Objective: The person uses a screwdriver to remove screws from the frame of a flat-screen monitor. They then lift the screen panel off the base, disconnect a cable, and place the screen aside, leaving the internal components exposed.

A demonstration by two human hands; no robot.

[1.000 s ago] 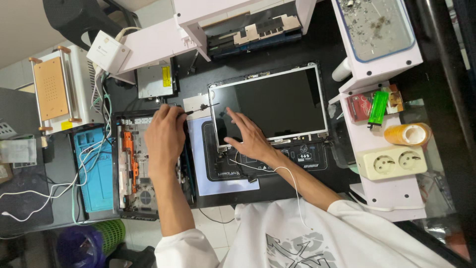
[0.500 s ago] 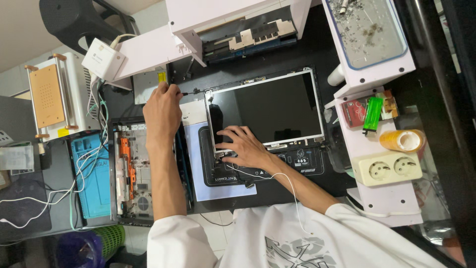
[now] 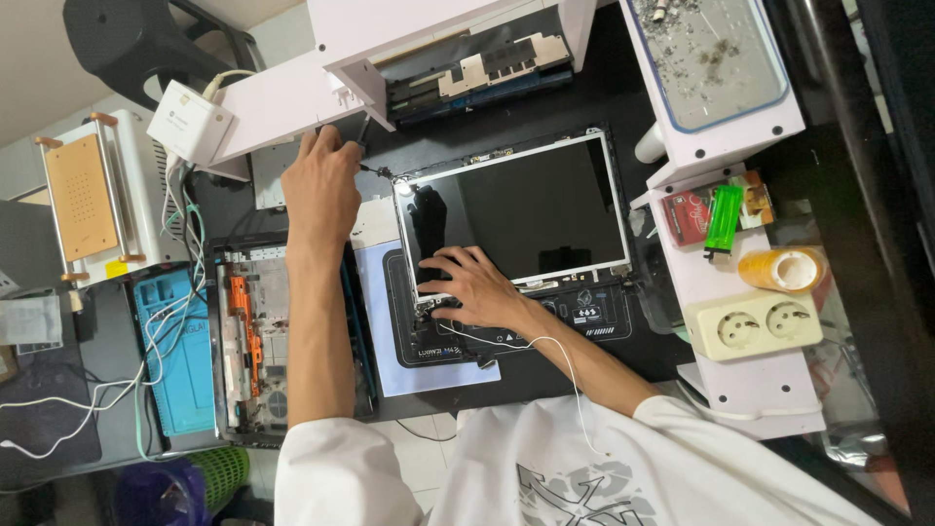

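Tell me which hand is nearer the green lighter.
Right. The right hand rests on the screen's lower-left edge, well left of the lighter; the left hand is farther left, past the screen.

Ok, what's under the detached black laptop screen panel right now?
The detached black laptop screen panel lies on a black work mat with white markings, over a pale sheet. The right hand presses its lower left corner. Whatever lies beneath the panel's middle is covered.
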